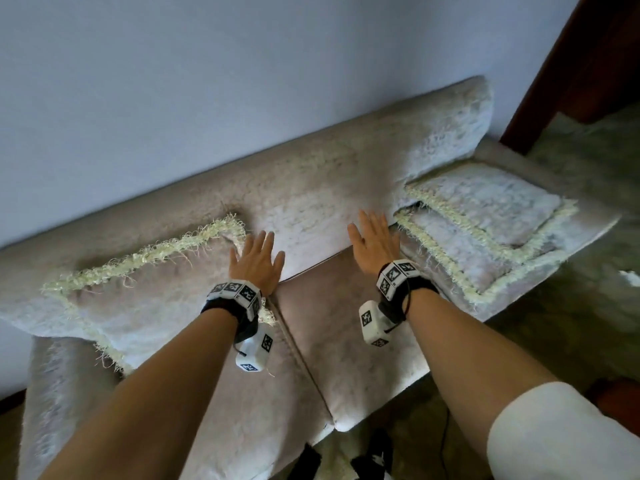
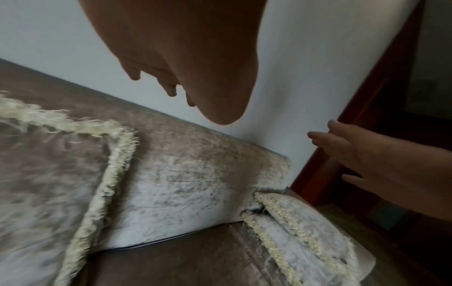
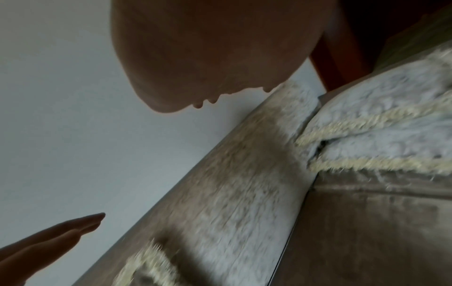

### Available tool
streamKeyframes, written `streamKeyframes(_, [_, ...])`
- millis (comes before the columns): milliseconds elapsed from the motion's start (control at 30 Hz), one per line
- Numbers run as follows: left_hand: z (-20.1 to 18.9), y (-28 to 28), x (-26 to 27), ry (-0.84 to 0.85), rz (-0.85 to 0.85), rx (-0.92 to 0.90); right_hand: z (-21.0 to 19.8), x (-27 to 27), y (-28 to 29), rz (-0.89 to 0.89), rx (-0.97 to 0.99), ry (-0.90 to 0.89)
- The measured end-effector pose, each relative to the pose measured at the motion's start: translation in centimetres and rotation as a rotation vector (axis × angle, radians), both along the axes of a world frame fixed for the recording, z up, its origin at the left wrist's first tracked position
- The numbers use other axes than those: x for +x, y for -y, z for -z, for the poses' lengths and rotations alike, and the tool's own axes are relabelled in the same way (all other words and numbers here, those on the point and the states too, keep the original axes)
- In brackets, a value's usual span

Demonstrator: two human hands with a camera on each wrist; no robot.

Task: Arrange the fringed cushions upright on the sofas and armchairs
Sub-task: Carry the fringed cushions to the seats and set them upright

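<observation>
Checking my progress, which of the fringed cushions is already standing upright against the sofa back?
The left cushion, beside the left hand. It leans upright on the backrest; the two right cushions lie flat, stacked.

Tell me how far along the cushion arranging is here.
Done: the left cushion leans upright against the sofa backrest. In hand: nothing; left hand and right hand are open, holding nothing. Left: two stacked cushions lie flat at the right end.
</observation>
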State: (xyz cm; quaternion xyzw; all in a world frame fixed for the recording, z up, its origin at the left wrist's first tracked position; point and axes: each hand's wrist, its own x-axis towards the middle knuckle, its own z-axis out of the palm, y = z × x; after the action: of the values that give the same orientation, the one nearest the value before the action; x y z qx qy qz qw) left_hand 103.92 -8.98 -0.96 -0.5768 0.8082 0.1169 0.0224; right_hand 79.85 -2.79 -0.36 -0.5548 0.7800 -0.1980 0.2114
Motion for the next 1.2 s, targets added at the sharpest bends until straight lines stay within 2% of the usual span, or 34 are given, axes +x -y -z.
streamKeyframes(233, [-3.3,-1.6,-14.7,-0.028,0.171,-0.061,-1.2,-13.9,-6.0,0.159,-0.008,0.015])
streamKeyframes(400, [-3.4,-3.7,-23.9,-0.041,0.304,-0.056,-2.2,-22.3,-11.6,0.283,0.000,-0.001])
streamKeyframes(733, [-2.7,-5.7,-38.1,-0.060,0.546,-0.034,-1.9,-33.0,-18.7,0.466,0.041,-0.063])
streamKeyframes(967, [-0.6,-6.6,-48.2,-0.044,0.682,-0.035,0.3,-41.5,-20.8,0.533,0.096,-0.084])
streamKeyframes(1200, [2.1,-2.6,-58.4,-0.019,0.664,0.006,1.5,-51.4,-18.4,0.515,0.107,-0.026])
